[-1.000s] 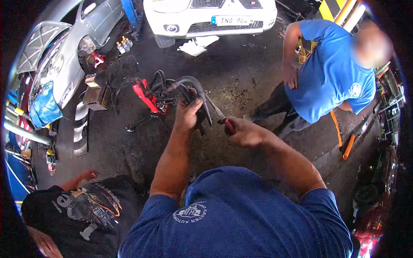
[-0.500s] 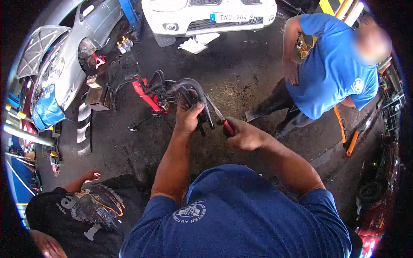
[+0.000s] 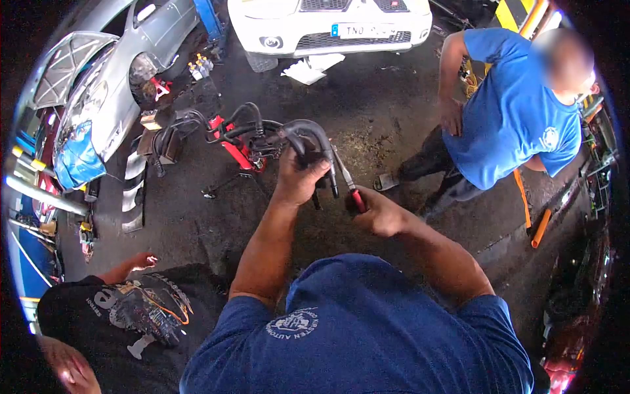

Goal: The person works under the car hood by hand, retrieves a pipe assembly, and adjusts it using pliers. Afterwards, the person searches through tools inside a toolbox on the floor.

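In the head view my left hand (image 3: 300, 178) is wrapped around a bundle of bent black rubber hoses (image 3: 319, 134), the thumb across the front and one hose end pointing down. My right hand (image 3: 382, 213) grips a red-handled tool (image 3: 357, 199). Its long bright metal shaft lies alongside the hose at the right of the bundle; I cannot tell whether the tip touches it. The exact kind of tool is unclear. Left of my hand, more black hoses (image 3: 246, 115) run over a red stand (image 3: 233, 146) on the floor.
A person in a blue shirt (image 3: 512, 98) stands at the right. Another in a black shirt (image 3: 131, 315) is close at lower left. A white car (image 3: 321, 46) stands ahead, a silver car (image 3: 118, 98) to the left. An orange tube (image 3: 541, 228) lies on the floor.
My view has shifted slightly, so the surroundings sit further right. Both hands keep their holds, and the tool's shaft now stands steeper and closer along the hose.
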Demonstrator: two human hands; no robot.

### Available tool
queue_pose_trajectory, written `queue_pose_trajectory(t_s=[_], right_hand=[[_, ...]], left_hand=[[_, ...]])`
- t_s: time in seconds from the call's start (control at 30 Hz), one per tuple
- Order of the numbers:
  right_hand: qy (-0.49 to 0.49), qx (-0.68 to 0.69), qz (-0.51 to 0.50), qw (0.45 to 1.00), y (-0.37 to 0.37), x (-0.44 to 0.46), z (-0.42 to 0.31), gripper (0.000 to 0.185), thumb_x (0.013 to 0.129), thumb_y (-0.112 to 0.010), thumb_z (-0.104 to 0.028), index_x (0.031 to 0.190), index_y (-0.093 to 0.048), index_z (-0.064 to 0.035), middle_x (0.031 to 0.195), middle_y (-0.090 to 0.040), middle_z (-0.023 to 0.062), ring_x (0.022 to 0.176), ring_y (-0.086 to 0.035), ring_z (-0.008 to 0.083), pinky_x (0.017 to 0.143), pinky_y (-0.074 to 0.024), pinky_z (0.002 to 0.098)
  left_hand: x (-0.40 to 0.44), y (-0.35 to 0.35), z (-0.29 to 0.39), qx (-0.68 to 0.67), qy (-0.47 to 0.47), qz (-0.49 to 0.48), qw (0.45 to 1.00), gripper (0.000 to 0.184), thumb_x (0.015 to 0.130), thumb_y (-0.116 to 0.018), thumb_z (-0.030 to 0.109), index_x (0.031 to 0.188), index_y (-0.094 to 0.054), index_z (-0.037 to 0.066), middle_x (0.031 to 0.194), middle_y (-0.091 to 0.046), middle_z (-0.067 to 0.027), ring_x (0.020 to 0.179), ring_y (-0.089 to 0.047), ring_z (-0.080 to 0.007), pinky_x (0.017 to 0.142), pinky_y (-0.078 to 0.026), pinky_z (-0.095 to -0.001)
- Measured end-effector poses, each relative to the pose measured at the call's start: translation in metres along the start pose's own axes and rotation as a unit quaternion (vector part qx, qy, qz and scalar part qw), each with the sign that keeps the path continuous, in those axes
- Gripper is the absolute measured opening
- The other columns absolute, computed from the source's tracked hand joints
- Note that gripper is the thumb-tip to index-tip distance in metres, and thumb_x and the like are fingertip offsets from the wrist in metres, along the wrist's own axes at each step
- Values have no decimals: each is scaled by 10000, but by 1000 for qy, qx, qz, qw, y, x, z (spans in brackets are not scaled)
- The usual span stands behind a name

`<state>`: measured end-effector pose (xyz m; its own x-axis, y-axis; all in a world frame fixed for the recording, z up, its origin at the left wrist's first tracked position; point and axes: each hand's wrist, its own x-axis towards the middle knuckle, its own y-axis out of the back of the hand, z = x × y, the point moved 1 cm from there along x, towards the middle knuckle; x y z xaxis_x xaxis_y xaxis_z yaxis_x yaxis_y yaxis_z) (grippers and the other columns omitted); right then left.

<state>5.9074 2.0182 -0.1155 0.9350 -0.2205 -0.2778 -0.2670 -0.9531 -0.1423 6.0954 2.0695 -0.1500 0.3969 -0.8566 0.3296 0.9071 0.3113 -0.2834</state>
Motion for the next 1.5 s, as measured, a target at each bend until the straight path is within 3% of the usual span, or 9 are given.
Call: queue_pose_trajectory(t_s=[0.17, 0.2, 0.3, 0.4, 0.53, 0.67, 1.07, 1.23, 1.5], right_hand=[[-46, -76, -7, 996, 38, -1, 50, 660, 693, -554, 54, 1317, -343, 2, 1143, -516, 57, 1035, -482, 173, 916, -371, 306], [-66, 58, 12, 996, 44, -1, 71, 669, 695, -564, 46, 1324, -338, 2, 1181, -500, 59, 1084, -459, 181, 945, -351, 313], [-53, -81, 7, 995, 48, -12, 70, 680, 690, -560, 61, 1328, -331, 6, 1214, -484, 65, 1086, -466, 182, 954, -345, 313], [11, -29, -14, 999, 40, -18, 55, 687, 691, -565, 62, 1333, -330, -5, 1177, -485, 49, 993, -496, 160, 873, -392, 296], [-54, -48, 6, 997, 29, -23, 23, 682, 707, -561, 55, 1343, -333, -39, 965, -471, -2, 762, -442, 90, 635, -390, 236], [26, -106, 32, 994, 28, -12, 28, 625, 696, -558, 61, 1289, -380, -31, 902, -470, -16, 736, -430, 82, 617, -377, 233], [11, 23, 105, 994, -10, -3, 1, 387, 692, -562, 6, 1068, -470, -15, 779, -469, -14, 638, -441, 97, 549, -379, 257], [19, -214, 227, 950, 4, 19, 36, 331, 701, -569, -21, 1025, -507, -13, 744, -467, -17, 645, -449, 100, 543, -387, 273], [-14, 43, 83, 996, -9, 5, 7, 383, 667, -585, -32, 1043, -515, -12, 721, -503, -4, 569, -461, 91, 489, -367, 255]], left_hand=[[1, -14, 17, 58, -59, 10, 997, 238, 759, -682, 60, 921, -507, 74, 785, -582, 0, 659, -563, -74, 599, -479, -243], [1, -9, 16, 72, -60, 0, 996, 256, 759, -684, 57, 928, -494, 76, 790, -583, -2, 675, -569, -77, 609, -483, -245], [2, -3, 13, 42, -56, -14, 997, 292, 761, -685, 43, 955, -471, 80, 826, -583, -9, 705, -578, -87, 625, -492, -255], [-1, -10, 23, -8, -33, -20, 999, 295, 777, -667, 8, 978, -461, 77, 882, -560, -3, 756, -560, -94, 654, -486, -269], [-1, -6, 13, -10, -20, -24, 999, 283, 784, -665, 14, 988, -478, 76, 879, -554, 10, 804, -551, -89, 696, -477, -263], [1, -2, -3, 7, -21, -45, 999, 286, 780, -681, 36, 985, -484, 70, 880, -556, 9, 794, -551, -88, 694, -476, -260], [3, -15, -6, 67, -55, 20, 996, 345, 737, -727, 101, 926, -441, 59, 786, -525, 4, 713, -527, -85, 631, -457, -268], [-3, -23, -5, 186, -16, 113, 976, 329, 747, -718, 121, 918, -443, 61, 772, -504, 12, 711, -512, -75, 621, -454, -270], [0, -5, -11, -5, -2, 26, 1000, 292, 761, -694, 93, 972, -494, 68, 850, -566, 7, 767, -549, -96, 688, -472, -284]])
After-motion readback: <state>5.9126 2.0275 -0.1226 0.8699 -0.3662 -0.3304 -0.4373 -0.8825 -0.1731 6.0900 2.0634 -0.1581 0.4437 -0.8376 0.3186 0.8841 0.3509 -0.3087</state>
